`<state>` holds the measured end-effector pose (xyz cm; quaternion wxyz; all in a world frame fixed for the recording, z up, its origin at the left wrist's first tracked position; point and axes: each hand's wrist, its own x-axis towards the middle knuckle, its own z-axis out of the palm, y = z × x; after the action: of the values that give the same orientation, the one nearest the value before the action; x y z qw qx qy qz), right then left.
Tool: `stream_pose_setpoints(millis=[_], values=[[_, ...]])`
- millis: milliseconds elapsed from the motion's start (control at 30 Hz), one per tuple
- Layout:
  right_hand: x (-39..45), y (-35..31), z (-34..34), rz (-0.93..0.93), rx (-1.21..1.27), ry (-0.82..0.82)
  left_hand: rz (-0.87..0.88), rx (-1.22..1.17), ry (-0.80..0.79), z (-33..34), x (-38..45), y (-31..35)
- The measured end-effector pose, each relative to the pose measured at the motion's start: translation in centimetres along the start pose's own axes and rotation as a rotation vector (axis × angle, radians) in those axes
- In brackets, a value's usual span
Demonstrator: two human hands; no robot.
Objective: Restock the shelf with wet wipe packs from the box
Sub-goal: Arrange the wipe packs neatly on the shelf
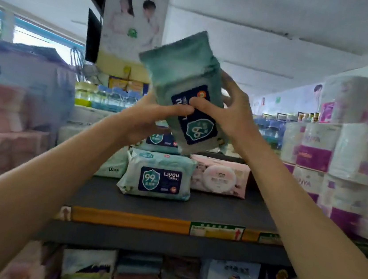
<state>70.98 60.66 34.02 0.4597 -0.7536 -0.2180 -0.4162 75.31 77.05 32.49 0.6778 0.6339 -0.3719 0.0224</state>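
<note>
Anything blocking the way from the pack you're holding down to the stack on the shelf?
Nothing visible. Both hands, left and right, hold the teal pack just above the stacked teal packs. The pink pack lies beside them.

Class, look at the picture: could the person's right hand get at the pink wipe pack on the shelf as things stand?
Probably not at once: the right hand shares its grip on the raised teal pack with the left hand. Once freed, the way to the pink pack looks open.

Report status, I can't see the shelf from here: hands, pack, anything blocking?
Left hand and right hand both gripping teal pack, raised, upside down. Two teal packs stacked below, pink pack beside. Front of shelf open.
</note>
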Motion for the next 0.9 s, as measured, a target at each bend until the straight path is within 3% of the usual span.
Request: stream_pose_setpoints(millis=[67, 167, 300, 400, 500, 567, 667, 767, 833, 900], values=[[1.4, -0.8, 1.0, -0.131, -0.249, -0.148, -0.04, -0.17, -0.005, -1.1, -0.1, -1.6], [2.3, -1.0, 2.3, -0.334, -0.541, -0.134, -0.04, -0.384, 0.118, -1.3, 0.3, -3.3], [0.4, 3.1, 2.9, -0.304, -1.002, -0.182, -0.053, -0.449, 0.223, -1.8, 1.1, -3.1], [0.6, 5.4, 3.3, -0.373, -0.974, -0.087, -0.077, -0.427, 0.177, -3.0, 1.2, -3.1], [1.9, 6.0, 3.3, -0.369, -0.881, -0.168, -0.104, -0.417, 0.217, -4.4, 1.2, -3.1], [2.3, 6.3, 3.3, -0.35, -0.786, -0.169, -0.084, -0.341, 0.23, -4.3, 1.2, -3.3], [2.0, 5.8, 5.4, -0.315, -0.564, -0.029, 0.055, -0.141, 0.259, -2.3, 2.0, -2.7], [2.0, 5.0, 5.5, -0.285, -0.363, -0.082, 0.168, -0.003, 0.392, -2.2, 3.1, -0.5], [2.6, 4.7, 3.2, -0.349, -0.474, -0.149, 0.209, 0.23, 0.364, -3.7, 3.7, 1.0], [3.4, 5.0, 1.3, -0.51, -0.81, -0.014, 0.218, 0.541, 0.241, -4.8, 3.9, 2.4]])
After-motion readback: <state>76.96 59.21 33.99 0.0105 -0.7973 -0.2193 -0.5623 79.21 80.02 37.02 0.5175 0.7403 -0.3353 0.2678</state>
